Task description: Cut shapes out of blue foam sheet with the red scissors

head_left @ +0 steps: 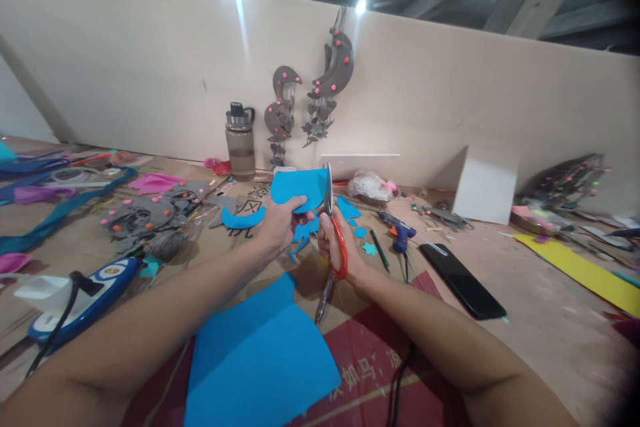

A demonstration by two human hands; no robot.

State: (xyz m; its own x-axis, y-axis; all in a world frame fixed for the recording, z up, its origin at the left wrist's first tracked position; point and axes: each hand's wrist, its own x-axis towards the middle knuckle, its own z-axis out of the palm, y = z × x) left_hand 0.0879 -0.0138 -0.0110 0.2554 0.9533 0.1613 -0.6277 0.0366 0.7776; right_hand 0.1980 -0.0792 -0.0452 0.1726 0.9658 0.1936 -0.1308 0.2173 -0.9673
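My left hand (pixel 284 223) grips a piece of blue sheet (pixel 299 185), thumb on top, holding it up above the table. In my right hand (pixel 337 243) is a pair of scissors (pixel 341 247) with red handles, its blades pointing up at the right edge of that piece. Whether the blades are parted is hard to make out. A curved blue strip (pixel 244 217) shows just left of my left hand. Below my hands lie blue scraps (pixel 306 232). Closer to me a large blue sheet (pixel 260 360) rests on the cardboard, and a pen (pixel 325 299) lies beside it.
Right of my hands are a glue gun (pixel 400 232), a dark green pencil (pixel 379 250) and a black phone (pixel 463 280). A water bottle (pixel 241 143) stands near the wall, where grey moon-shaped hangings (pixel 336 70) hang. A blue power strip (pixel 90 300) lies at left.
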